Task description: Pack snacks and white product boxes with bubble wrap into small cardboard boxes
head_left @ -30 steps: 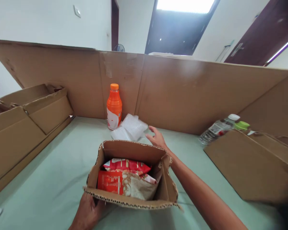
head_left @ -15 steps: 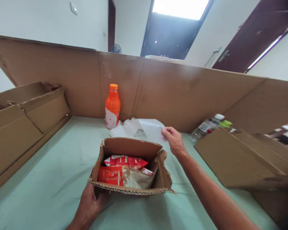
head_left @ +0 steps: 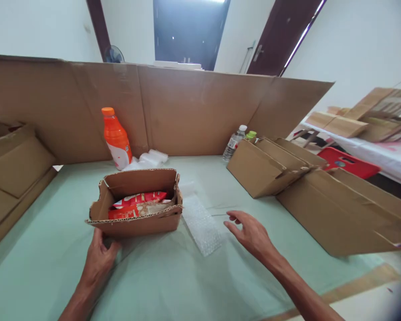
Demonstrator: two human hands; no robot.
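An uncovered cardboard box (head_left: 147, 226) with a rough-cut rim stands in front of me. Inside lie red food packets (head_left: 150, 197), one partly beige. My left hand (head_left: 98, 258) holds the box by its near left lower corner, fingertips partly hidden by the cardboard. To the right of the box, a strip of clear bubble wrap (head_left: 202, 225) lies flat on the green cloth, its far end running beside the box. My right hand (head_left: 250, 232) hovers right of the bubble wrap, apart from it, fingers loosely bent and parted, with nothing in them.
An orange bottle (head_left: 116, 138) stands behind the box, with more bubble wrap (head_left: 150, 158) beside it. A clear bottle (head_left: 234, 142) and a green-capped bottle (head_left: 251, 136) stand by cardboard boxes (head_left: 254, 169) on the right. Cardboard panels (head_left: 200, 111) wall off the back.
My right hand has let go of the bubble wrap, which now lies right of the box, and has drawn back nearer to me. The view has turned right; my left hand stays at the box.
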